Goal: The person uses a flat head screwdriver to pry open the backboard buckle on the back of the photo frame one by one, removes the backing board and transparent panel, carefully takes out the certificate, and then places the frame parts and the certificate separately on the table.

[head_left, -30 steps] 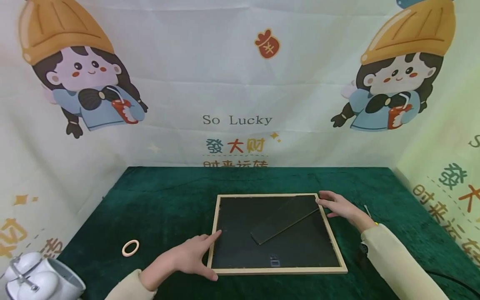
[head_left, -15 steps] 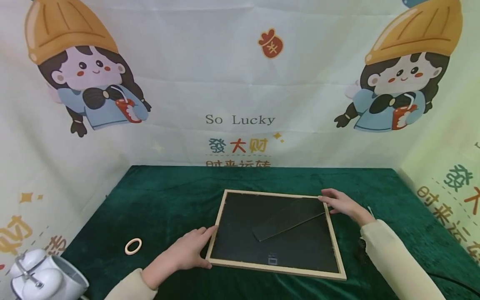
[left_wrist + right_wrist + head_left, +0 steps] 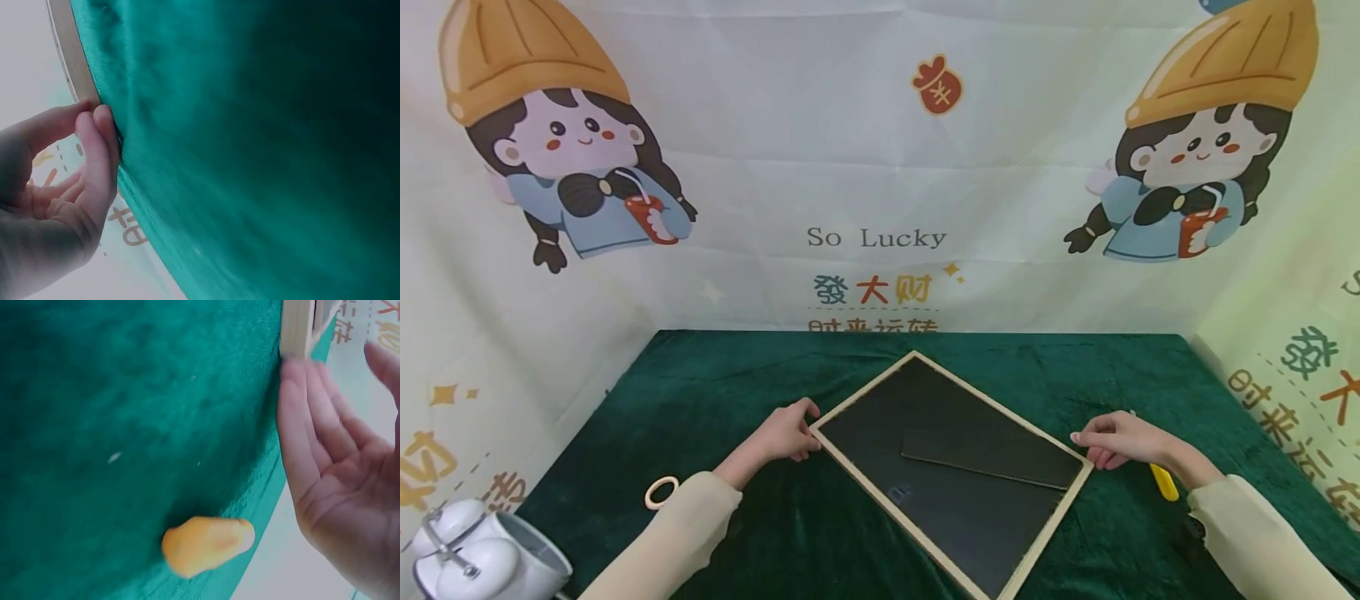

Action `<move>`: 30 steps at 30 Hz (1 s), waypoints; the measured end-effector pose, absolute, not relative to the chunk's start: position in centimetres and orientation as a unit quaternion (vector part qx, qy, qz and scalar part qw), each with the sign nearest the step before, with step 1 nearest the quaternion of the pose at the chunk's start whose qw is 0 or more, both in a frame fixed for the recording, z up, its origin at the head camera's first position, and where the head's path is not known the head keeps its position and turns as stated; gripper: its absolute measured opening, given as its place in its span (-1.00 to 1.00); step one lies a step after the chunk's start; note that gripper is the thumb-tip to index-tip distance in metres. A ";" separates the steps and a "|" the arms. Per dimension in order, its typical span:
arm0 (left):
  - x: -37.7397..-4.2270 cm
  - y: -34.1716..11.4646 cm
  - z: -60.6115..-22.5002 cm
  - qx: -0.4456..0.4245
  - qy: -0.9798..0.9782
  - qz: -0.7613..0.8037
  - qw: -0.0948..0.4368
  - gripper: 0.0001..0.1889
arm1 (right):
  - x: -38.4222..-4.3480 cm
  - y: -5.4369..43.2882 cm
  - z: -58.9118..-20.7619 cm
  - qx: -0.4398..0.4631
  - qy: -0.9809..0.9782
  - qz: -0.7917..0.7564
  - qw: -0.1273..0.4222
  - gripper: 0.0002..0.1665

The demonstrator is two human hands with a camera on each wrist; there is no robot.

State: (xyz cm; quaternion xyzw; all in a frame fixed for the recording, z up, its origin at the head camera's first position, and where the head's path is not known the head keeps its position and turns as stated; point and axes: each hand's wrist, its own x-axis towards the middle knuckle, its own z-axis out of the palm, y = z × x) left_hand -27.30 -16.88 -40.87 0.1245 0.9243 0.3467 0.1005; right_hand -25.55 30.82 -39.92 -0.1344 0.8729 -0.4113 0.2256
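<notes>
A picture frame [image 3: 955,417] with a pale wooden border lies back side up on the green cloth, turned so that one corner points away from me. Its dark backing carries a long thin stand flap [image 3: 985,471]. My left hand [image 3: 784,432] pinches the frame's left corner between thumb and fingers, also seen in the left wrist view. At the right corner, the fingertips of my right hand [image 3: 1123,440] touch the wood. In the right wrist view those fingers are nearly straight and the thumb stands apart from the frame.
A yellow-handled tool [image 3: 1163,482] lies beside my right wrist, partly hidden. On the left are a wooden ring [image 3: 661,493], next to my left sleeve, and a white twin-bell alarm clock [image 3: 490,554]. A printed curtain [image 3: 880,167] hangs around the table.
The picture frame has turned clockwise from nearly square-on to diamond-wise. My left hand has moved up and away from me to its left corner; my right hand has moved right and nearer me.
</notes>
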 end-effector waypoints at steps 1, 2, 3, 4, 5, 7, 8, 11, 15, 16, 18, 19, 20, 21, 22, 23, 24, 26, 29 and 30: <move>-27.6 -16.7 -40.9 0.119 0.917 0.367 0.099 -0.55 | -25.3 30.9 -39.9 -0.143 0.864 -0.417 0.244 -0.54; -27.9 -16.5 -41.0 0.111 0.911 0.385 0.097 -0.50 | -24.9 31.0 -39.8 -0.149 0.853 -0.425 0.263 -0.56; -28.1 -16.3 -41.0 0.102 0.905 0.402 0.097 -0.46 | -24.6 30.9 -39.8 -0.150 0.843 -0.434 0.281 -0.57; -28.3 -16.0 -41.0 0.094 0.898 0.419 0.096 -0.42 | -24.3 30.9 -39.7 -0.152 0.830 -0.445 0.300 -0.58; -28.5 -15.6 -41.0 0.085 0.890 0.438 0.099 -0.38 | -24.0 30.8 -39.7 -0.151 0.819 -0.455 0.316 -0.60; -28.7 -14.9 -41.2 0.066 0.867 0.482 0.108 -0.31 | -23.3 30.4 -39.7 -0.158 0.799 -0.473 0.336 -0.62; -28.8 -14.6 -41.2 0.056 0.854 0.504 0.115 -0.29 | -23.1 30.2 -39.8 -0.163 0.791 -0.481 0.340 -0.61; -29.0 -13.7 -41.4 0.036 0.820 0.555 0.136 -0.24 | -22.4 29.6 -40.1 -0.184 0.769 -0.504 0.348 -0.51; -29.4 -12.6 -41.5 0.035 0.815 0.562 0.140 -0.24 | -21.8 28.8 -40.5 -0.206 0.750 -0.519 0.355 -0.32; -29.7 -12.4 -41.6 0.037 0.817 0.558 0.139 -0.25 | -21.7 28.6 -40.7 -0.208 0.746 -0.522 0.358 -0.29; -30.2 -12.0 -41.7 0.043 0.825 0.546 0.138 -0.26 | -21.4 28.2 -40.9 -0.208 0.737 -0.529 0.365 -0.24; -30.5 -11.8 -41.8 0.048 0.831 0.537 0.137 -0.27 | -21.2 28.0 -40.9 -0.207 0.733 -0.534 0.368 -0.22; -30.8 -11.7 -41.8 0.051 0.836 0.530 0.136 -0.26 | -21.0 27.8 -40.9 -0.206 0.728 -0.538 0.371 -0.21; -31.1 -11.5 -41.8 0.054 0.841 0.522 0.135 -0.26 | -20.9 27.6 -41.0 -0.205 0.725 -0.542 0.373 -0.20; -31.3 -11.4 -41.8 0.056 0.845 0.514 0.134 -0.26 | -20.7 27.5 -40.9 -0.205 0.722 -0.544 0.375 -0.20; -31.6 -11.3 -41.8 0.060 0.850 0.507 0.133 -0.27 | -20.6 27.3 -40.9 -0.204 0.719 -0.547 0.377 -0.19; -31.8 -11.2 -41.7 0.062 0.854 0.499 0.132 -0.27 | -20.4 27.2 -40.8 -0.204 0.718 -0.548 0.378 -0.19; -32.2 -11.0 -41.6 0.065 0.858 0.491 0.134 -0.27 | -20.2 27.0 -40.7 -0.201 0.715 -0.551 0.380 -0.19; -32.7 -10.8 -41.5 0.071 0.864 0.478 0.139 -0.28 | -20.0 26.7 -40.6 -0.196 0.714 -0.553 0.382 -0.19; -32.8 -10.8 -41.5 0.074 0.866 0.474 0.141 -0.28 | -19.9 26.6 -40.6 -0.195 0.714 -0.553 0.382 -0.19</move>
